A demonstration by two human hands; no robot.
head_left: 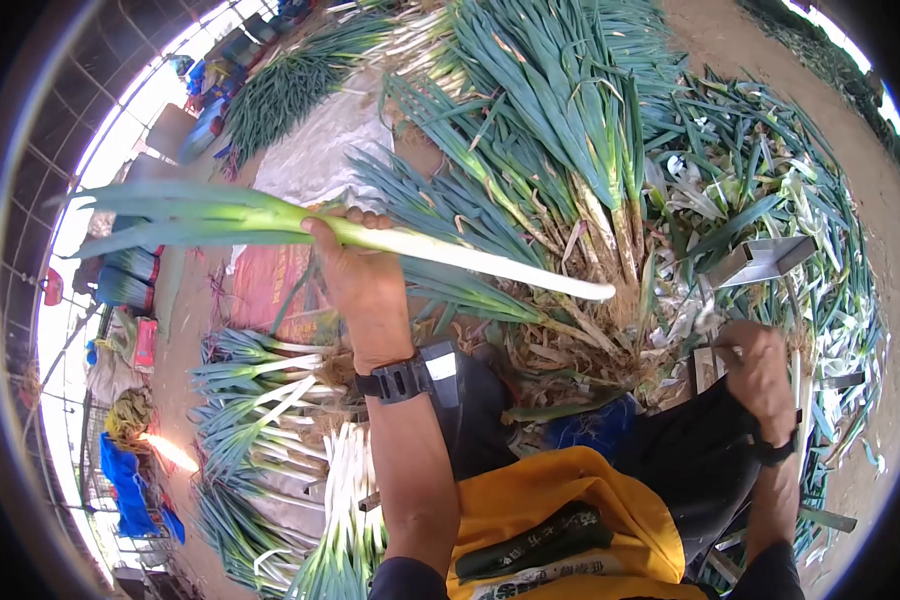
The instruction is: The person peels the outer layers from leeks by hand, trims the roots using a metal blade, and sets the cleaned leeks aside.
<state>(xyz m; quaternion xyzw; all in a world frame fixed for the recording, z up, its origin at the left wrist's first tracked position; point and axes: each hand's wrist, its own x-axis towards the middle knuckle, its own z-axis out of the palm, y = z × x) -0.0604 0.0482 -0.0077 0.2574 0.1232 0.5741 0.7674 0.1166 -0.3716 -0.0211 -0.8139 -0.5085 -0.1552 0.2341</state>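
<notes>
My left hand (pixel 355 255) is wrapped round a long green onion (pixel 470 258) near the middle of its stalk. The white end points right and the green leaves spread to the left. My right hand (pixel 757 370) is curled above my right knee, beside a metal tray (pixel 763 261); what its fingers hold, if anything, is too small to name. Beyond the hands lies a large heap of untrimmed green onions (pixel 550 110) with brown roots. Cleaned green onions with white stalks (pixel 350 490) lie at the lower left.
Torn leaves and peelings (pixel 770 170) are piled on the right. A white sheet (pixel 325 145) and a reddish sack (pixel 275 290) lie on the ground at the left. Wire mesh (pixel 45 190) stands along the left edge, with a blue cloth (pixel 125 490) near it.
</notes>
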